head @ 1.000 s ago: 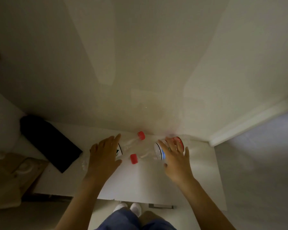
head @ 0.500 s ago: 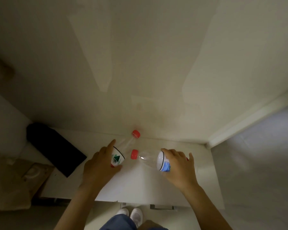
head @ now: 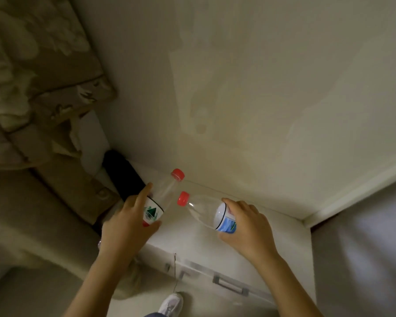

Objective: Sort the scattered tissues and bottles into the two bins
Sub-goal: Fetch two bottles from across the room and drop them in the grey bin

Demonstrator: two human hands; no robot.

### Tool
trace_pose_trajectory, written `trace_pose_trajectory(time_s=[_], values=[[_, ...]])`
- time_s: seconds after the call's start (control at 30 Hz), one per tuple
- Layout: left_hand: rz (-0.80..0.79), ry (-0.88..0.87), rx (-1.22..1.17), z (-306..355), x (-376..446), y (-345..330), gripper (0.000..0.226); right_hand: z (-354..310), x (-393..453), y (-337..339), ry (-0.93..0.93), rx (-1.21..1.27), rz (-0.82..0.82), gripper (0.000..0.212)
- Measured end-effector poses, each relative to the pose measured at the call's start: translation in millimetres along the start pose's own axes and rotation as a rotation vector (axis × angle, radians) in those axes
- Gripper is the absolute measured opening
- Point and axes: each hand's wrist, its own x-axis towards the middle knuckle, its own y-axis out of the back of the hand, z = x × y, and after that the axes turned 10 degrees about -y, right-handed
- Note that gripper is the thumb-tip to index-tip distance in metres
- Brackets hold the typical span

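two clear bottles, one in each hand, above the white worktop (head: 256,229)

the left hand (head: 126,227) is wrapped round the green-label bottle (head: 157,205), red cap tilted up toward the wall; the right hand (head: 247,227) is wrapped round the blue-label bottle (head: 212,212), red cap pointing left, close beside the other bottle. a black object (head: 124,177) lies left.

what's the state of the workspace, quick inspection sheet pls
surface: white cabinet top against the wall, mostly bare
job's things: green-label bottle and blue-label bottle, both clear with red caps; tissues and bins not seen
clutter: black object at the top's left end
grippers: left hand grips the green-label bottle; right hand grips the blue-label bottle
cables: nothing seen
surroundings: patterned fabric to the left, white shoe below
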Motion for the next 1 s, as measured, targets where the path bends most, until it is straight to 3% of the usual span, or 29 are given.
trace_pose_trajectory(time_s=[0.27,0.57,1.0], values=[[0.091,0.330,0.041,-6,-124,29,0.095,-45,-37,-6,0.311,-0.030,-0.124,0.078],[0.277,0.743,0.071,-28,-272,52,0.101,-146,-96,-37,0.716,-0.053,-0.258,0.077],[0.492,1.193,0.072,-58,-495,83,0.095,-286,-263,-105,1.116,-0.067,-0.415,0.076]])
